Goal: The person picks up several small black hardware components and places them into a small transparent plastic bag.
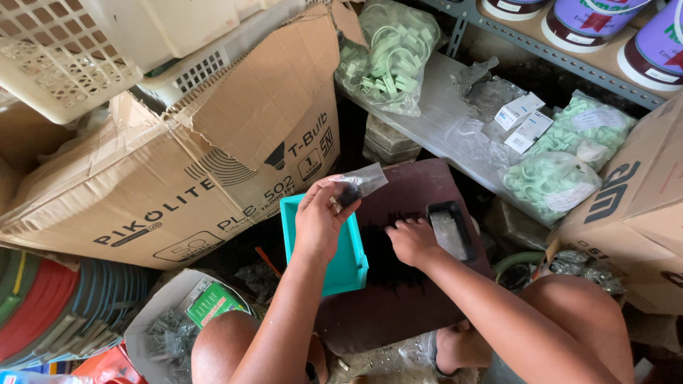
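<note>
— What's each hand doing?
— Left hand [321, 217] pinches a small clear bag [361, 182] above the teal tray [346, 267]; right hand [411, 240] presses curled fingers into dark small parts [388, 264] on the maroon board [409, 313].
— Beyond?
— A torn cardboard box [192, 171] — then bagged green pieces [390, 57].

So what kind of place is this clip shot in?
Probably a hardware shop's storeroom: paint cans on a metal shelf, a big cardboard box, bags of green plastic parts, stacked baskets.
</note>
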